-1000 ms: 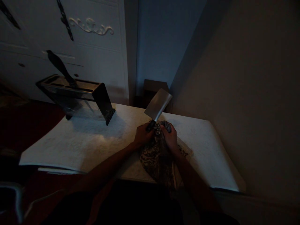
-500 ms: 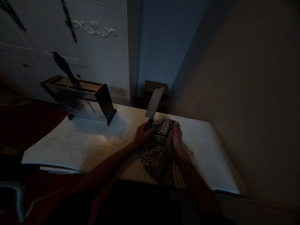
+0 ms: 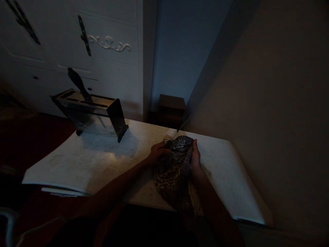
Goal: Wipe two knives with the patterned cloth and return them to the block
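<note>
My left hand (image 3: 159, 153) is closed around the black handle of a kitchen knife (image 3: 182, 125). The knife has a broad cleaver-shaped blade, now seen nearly edge-on as a thin line pointing away to the upper right. A dark cloth (image 3: 168, 175) with a pale scroll pattern lies bunched between my hands and hangs toward the front of the white table (image 3: 102, 164). My right hand (image 3: 195, 158) grips the cloth's right side, thumb upward. Folds of cloth hide most of the right fingers. Dim light blurs the knife handle.
A knife block (image 3: 95, 113) with clear sides stands on the table at left, one black-handled knife (image 3: 77, 82) in its slot. Behind are a white cabinet (image 3: 115, 75) and a brown box (image 3: 171, 106). A wall (image 3: 269, 103) rises along the right.
My left hand has turned the knife, so its blade went from face-on to nearly edge-on and tilted lower to the right. The right hand keeps hold of the cloth. The view shifted slightly.
</note>
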The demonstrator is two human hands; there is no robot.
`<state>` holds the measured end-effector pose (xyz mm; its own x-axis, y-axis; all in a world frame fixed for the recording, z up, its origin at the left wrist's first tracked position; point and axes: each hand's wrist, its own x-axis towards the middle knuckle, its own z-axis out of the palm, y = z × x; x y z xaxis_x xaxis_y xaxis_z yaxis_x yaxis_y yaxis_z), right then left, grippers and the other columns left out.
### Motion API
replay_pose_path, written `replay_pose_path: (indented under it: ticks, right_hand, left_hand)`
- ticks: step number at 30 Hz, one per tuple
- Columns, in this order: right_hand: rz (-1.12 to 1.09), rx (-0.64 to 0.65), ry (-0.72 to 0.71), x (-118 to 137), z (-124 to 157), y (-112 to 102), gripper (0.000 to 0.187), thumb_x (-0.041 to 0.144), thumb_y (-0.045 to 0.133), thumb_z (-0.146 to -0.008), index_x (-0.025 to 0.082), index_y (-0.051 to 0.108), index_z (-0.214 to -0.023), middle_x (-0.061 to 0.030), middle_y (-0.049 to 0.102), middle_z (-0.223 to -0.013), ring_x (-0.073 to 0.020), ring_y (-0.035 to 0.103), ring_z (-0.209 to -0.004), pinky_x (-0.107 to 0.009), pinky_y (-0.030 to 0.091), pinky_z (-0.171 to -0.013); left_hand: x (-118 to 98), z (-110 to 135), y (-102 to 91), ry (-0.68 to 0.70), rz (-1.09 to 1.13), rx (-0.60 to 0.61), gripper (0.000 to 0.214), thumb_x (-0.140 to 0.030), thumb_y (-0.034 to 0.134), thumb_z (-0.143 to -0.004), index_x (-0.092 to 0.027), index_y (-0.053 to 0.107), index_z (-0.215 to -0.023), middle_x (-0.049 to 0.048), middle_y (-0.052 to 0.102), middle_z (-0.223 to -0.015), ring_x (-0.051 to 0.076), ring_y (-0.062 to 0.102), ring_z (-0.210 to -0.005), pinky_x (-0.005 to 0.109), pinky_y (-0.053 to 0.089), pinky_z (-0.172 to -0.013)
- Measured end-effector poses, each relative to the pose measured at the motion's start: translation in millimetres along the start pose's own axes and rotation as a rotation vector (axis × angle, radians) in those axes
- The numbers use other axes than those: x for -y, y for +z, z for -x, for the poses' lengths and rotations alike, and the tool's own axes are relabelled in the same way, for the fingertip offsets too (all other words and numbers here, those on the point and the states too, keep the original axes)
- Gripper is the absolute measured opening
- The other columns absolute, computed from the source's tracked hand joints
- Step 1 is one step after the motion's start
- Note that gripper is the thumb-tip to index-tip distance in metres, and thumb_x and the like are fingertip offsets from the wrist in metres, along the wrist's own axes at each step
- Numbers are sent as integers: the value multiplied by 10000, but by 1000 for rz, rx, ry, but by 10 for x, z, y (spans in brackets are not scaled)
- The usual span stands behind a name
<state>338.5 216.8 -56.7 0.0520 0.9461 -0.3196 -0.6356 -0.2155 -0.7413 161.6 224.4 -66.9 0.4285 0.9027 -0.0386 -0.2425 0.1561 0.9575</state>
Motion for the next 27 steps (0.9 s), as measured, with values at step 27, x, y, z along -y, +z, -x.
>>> replay_pose_path:
  ticks: [27]
  right_hand:
    - [-154,96,-1,99,142,128,300,400,623,-783,228,690,-1019,-22,739,-1003,-228,658,-1062,-430,487,-994]
  left_hand:
    - [-146,-43,-192,-432,271,335,346,-220,591,-690,-92,623,-1010,-14,518,-526,123,523,-413,198,388,-378]
